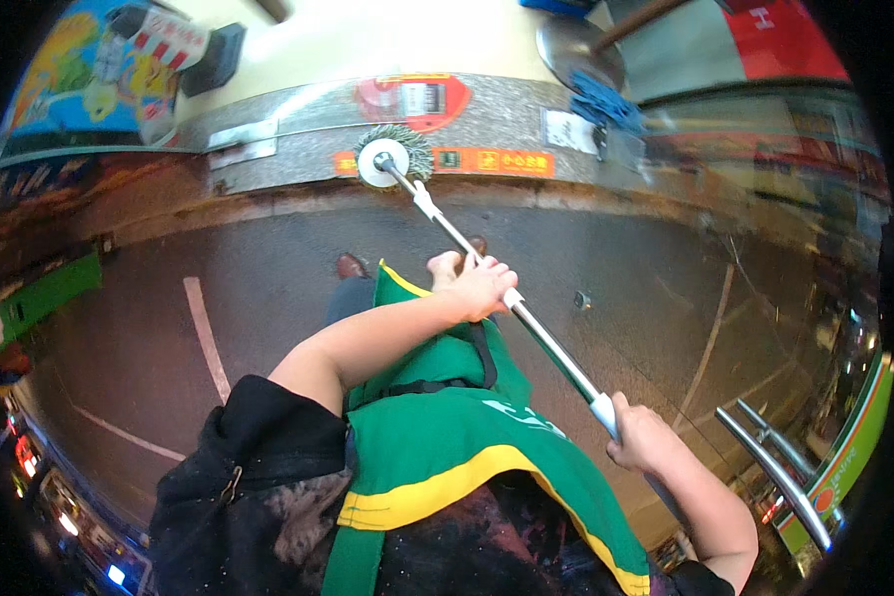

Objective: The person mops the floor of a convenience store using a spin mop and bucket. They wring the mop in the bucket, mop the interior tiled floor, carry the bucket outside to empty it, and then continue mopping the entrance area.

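Observation:
I hold a spin mop (555,344) with a metal telescopic handle in both hands. My left hand (480,287) wraps the handle near its middle, just above a white collar. Lower in the view, on the right, my right hand (641,432) grips the handle's top end by a white sleeve. The mop's round white plate and grey-green string head (419,145) are over the speckled stone doorstep (305,160), covering part of an orange floor strip (518,162) that bears writing. A green apron (447,425) with yellow trim hangs in front of me.
A red floor sticker (454,104) lies behind the mop head. Blue cloth (603,100) and a round metal object (574,48) are at the doorway's right. Dark pavement (268,253) lies below the step edge. Metal tubes (775,469) stand at lower right.

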Demonstrator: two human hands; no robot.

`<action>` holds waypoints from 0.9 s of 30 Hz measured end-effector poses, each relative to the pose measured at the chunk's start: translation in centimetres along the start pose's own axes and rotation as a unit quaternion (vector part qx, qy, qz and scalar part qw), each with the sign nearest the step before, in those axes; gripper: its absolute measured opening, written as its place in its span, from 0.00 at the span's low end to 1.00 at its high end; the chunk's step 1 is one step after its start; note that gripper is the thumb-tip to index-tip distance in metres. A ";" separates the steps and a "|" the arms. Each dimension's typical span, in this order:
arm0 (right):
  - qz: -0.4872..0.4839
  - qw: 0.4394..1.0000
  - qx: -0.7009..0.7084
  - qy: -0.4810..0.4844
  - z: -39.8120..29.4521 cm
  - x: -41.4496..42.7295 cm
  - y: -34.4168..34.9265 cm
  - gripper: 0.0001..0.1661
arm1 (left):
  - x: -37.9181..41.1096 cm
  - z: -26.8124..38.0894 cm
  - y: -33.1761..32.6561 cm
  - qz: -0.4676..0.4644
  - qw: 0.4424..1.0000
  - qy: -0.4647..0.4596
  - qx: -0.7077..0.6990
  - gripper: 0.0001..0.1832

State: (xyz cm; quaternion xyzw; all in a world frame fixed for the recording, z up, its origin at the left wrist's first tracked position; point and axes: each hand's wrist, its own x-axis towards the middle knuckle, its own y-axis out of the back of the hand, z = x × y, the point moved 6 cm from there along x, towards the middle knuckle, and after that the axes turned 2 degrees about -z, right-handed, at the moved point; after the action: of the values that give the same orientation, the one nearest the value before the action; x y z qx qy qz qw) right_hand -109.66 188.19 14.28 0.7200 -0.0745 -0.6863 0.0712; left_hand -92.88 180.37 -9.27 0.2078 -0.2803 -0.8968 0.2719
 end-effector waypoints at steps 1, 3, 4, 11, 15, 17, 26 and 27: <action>0.009 1.000 -0.018 0.020 -2.2 1.3 0.6 0.24 | -2.0 -2.1 0.7 0.020 1.000 0.022 -0.002 0.19; 0.025 0.997 -0.047 0.058 -6.5 4.4 0.6 0.24 | -5.9 -6.9 1.8 0.051 0.997 0.057 0.027 0.18; 0.037 0.994 -0.061 0.077 -8.5 6.1 0.5 0.25 | -7.9 -9.0 2.3 0.063 0.994 0.083 0.035 0.18; 0.137 0.967 -0.143 0.158 -25.8 15.4 -0.1 0.23 | -21.9 -23.4 6.5 0.049 0.923 0.371 0.094 0.18; 0.181 0.952 -0.159 0.187 -30.7 14.8 0.1 0.21 | -25.7 -25.5 7.9 0.078 0.910 0.405 0.052 0.17; 0.196 0.945 -0.171 0.198 -30.5 13.3 -0.2 0.21 | -26.0 -24.9 8.2 0.066 0.922 0.372 0.083 0.16; 0.165 0.949 -0.196 0.185 -30.7 4.2 3.5 0.22 | -29.0 -17.3 15.9 0.247 0.935 0.244 0.068 0.13; 0.171 0.942 -0.208 0.199 -31.1 3.7 4.0 0.23 | -30.0 -16.8 17.1 0.277 0.927 0.241 0.075 0.13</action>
State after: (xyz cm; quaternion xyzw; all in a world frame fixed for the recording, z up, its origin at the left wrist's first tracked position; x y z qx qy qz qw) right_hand -78.46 183.47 12.94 0.7875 -0.0362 -0.5067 0.3491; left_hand -54.75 180.04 -4.81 0.3513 -0.3195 -0.6850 0.5525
